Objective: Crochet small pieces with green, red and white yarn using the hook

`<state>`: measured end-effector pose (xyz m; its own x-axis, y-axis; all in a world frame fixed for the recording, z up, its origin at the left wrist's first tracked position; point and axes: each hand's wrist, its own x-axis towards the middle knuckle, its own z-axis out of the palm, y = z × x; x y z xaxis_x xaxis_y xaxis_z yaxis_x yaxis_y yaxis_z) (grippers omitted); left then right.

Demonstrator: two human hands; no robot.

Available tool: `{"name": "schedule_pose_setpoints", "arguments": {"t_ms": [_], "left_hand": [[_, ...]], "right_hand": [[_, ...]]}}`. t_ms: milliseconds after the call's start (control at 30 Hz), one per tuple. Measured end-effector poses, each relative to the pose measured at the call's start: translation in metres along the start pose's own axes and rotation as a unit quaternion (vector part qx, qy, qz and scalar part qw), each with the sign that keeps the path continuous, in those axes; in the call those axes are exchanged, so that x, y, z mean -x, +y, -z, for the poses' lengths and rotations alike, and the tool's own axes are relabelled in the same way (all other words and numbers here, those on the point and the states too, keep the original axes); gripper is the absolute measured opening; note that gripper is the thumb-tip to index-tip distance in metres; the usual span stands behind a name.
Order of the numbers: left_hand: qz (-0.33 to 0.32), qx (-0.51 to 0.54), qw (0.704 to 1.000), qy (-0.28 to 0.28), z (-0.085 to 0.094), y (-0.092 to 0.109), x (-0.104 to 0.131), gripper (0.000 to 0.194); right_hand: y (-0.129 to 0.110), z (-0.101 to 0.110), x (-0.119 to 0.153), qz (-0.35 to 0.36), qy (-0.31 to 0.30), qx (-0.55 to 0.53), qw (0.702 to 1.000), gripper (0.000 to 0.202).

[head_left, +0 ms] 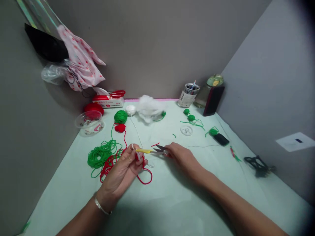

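My left hand (pixel 128 164) is closed on a small piece of red and white crochet work (pixel 139 158), partly hidden by the fingers. A loop of red yarn (pixel 147 179) hangs below it, and a white strand (pixel 136 128) runs up to the white yarn ball (pixel 131 110). My right hand (pixel 179 154) grips scissors (pixel 160 148) with dark blades pointing left. A slim yellow tool (pixel 145 151), seemingly a crochet hook, lies between the two hands, touching the left fingertips. Which hand holds it I cannot tell. A short red yarn scrap (pixel 155 144) lies just behind the blades.
Green yarn (pixel 99 156) and tangled red yarn (pixel 108 167) lie left. Behind are a green ball (pixel 120 116), white stuffing (pixel 149 109) and a tin (pixel 187 96). A phone (pixel 213 101) leans right, near a black case (pixel 221 139) and black scissors (pixel 257 164).
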<state>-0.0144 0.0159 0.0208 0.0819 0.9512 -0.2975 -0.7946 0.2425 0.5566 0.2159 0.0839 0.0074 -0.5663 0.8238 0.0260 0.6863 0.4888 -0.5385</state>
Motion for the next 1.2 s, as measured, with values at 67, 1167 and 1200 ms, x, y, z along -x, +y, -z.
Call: {"name": "schedule_pose_setpoints", "arguments": {"t_ms": [67,1167,1200], "left_hand": [[0.007,0.001,1.0,-0.005,0.0,-0.002,-0.001,0.031],[0.048,-0.03,0.998,-0.031,-0.002,-0.021,-0.001,0.025],[0.048,-0.027,0.998,-0.032,-0.002,-0.021,0.0,0.024]], "right_hand": [[-0.012,0.007,0.006,-0.064,-0.022,-0.261,0.963,0.032],[-0.043,-0.011,0.016,-0.109,-0.15,-0.582,0.792,0.054],[-0.043,-0.01,0.016,-0.108,-0.149,-0.582,0.792,0.054]]}}
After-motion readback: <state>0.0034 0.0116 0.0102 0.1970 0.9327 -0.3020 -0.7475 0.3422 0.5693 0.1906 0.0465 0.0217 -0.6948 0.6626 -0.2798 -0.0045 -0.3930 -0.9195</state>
